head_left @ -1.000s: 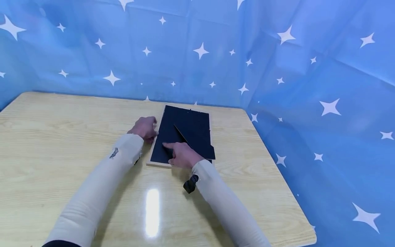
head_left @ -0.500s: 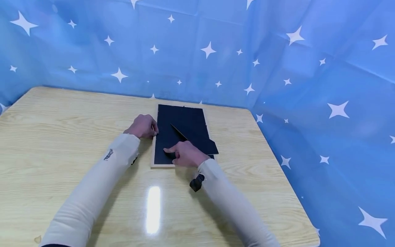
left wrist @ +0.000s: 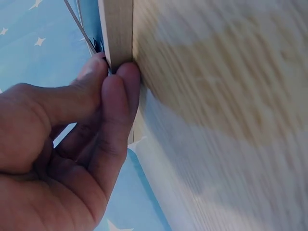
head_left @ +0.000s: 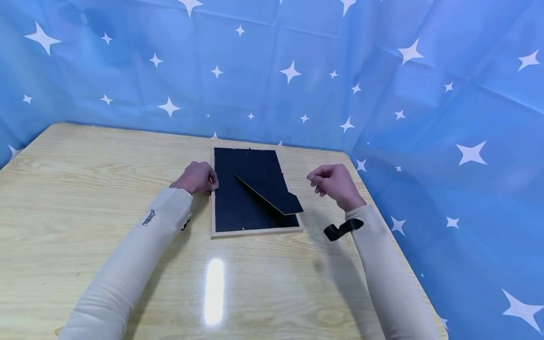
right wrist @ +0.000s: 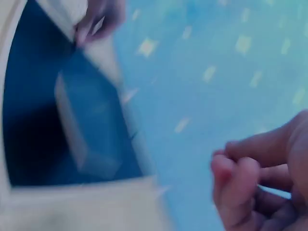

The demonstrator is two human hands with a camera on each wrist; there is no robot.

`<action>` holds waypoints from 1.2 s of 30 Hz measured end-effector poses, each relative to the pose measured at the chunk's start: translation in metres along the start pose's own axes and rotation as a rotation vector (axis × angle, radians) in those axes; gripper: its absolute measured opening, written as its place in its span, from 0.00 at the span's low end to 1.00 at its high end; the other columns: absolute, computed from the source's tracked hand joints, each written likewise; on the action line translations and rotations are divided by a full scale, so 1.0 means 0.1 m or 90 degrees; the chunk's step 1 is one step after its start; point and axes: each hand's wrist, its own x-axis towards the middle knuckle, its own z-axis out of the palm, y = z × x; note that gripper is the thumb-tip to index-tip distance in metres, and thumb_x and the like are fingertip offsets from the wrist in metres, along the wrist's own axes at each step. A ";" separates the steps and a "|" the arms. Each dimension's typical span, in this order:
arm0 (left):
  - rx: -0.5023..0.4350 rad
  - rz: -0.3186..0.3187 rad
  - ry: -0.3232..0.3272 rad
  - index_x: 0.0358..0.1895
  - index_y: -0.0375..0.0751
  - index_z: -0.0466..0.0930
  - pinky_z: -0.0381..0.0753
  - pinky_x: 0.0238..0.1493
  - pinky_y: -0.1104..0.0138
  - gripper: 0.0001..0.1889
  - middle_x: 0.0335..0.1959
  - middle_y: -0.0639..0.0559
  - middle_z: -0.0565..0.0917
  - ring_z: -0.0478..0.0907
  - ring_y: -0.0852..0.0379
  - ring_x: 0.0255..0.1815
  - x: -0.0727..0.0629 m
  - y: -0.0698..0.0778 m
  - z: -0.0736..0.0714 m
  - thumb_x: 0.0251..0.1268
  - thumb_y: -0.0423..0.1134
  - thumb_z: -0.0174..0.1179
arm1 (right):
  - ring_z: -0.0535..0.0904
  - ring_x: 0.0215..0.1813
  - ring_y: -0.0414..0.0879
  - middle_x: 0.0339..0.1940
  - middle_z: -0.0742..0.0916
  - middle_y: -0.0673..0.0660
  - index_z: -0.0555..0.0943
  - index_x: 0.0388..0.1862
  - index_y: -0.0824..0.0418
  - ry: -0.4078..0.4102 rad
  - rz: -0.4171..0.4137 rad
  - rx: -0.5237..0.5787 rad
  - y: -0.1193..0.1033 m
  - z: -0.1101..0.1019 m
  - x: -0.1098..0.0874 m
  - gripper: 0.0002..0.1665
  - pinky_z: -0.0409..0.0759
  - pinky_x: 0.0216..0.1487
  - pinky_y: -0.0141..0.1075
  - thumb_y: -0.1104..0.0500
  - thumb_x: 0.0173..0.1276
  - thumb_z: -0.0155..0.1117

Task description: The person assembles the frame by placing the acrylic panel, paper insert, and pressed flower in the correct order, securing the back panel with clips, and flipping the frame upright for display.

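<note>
A picture frame [head_left: 255,165] lies face down on the table, showing a black backing inside a pale wooden rim. Its easel stand [head_left: 274,194] is swung out and slants up from the backing. My left hand [head_left: 197,178] pinches the left edge of the frame. In the left wrist view, thumb and fingertips meet at the wooden rim [left wrist: 119,36]. Off to the right of the frame, my right hand [head_left: 337,184] is raised above the table, fingers loosely curled and nothing visible in them. The right wrist view shows its thumb near the fingertips [right wrist: 245,173].
The pale wood table [head_left: 161,278] runs to a rounded corner at the back right. A blue curtain with white stars [head_left: 255,89] hangs behind it and along its right side. A black strap device [head_left: 343,229] sits on the right wrist.
My right hand has left the backing, lifting away to the right of the frame. My left hand stays at the left edge. The frame has turned slightly and now sits straighter.
</note>
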 end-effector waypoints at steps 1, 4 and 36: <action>-0.003 -0.003 0.002 0.33 0.40 0.90 0.81 0.55 0.50 0.06 0.34 0.45 0.90 0.82 0.46 0.40 0.00 -0.01 0.00 0.66 0.33 0.64 | 0.81 0.29 0.40 0.36 0.87 0.60 0.84 0.50 0.69 -0.027 0.038 0.009 0.10 0.00 0.11 0.14 0.84 0.33 0.33 0.62 0.75 0.59; -0.018 -0.013 0.005 0.32 0.40 0.90 0.81 0.55 0.51 0.06 0.32 0.46 0.90 0.83 0.47 0.38 -0.01 -0.03 0.00 0.66 0.33 0.64 | 0.85 0.34 0.41 0.45 0.89 0.67 0.82 0.56 0.71 -0.098 0.107 0.005 0.32 0.10 0.44 0.17 0.87 0.42 0.35 0.63 0.76 0.56; -0.219 -0.122 -0.038 0.31 0.36 0.85 0.81 0.62 0.53 0.04 0.26 0.49 0.90 0.87 0.61 0.23 0.07 -0.22 -0.03 0.62 0.32 0.68 | 0.84 0.25 0.40 0.24 0.88 0.54 0.82 0.47 0.69 -0.192 0.283 0.101 0.23 0.36 1.18 0.14 0.85 0.36 0.31 0.57 0.73 0.63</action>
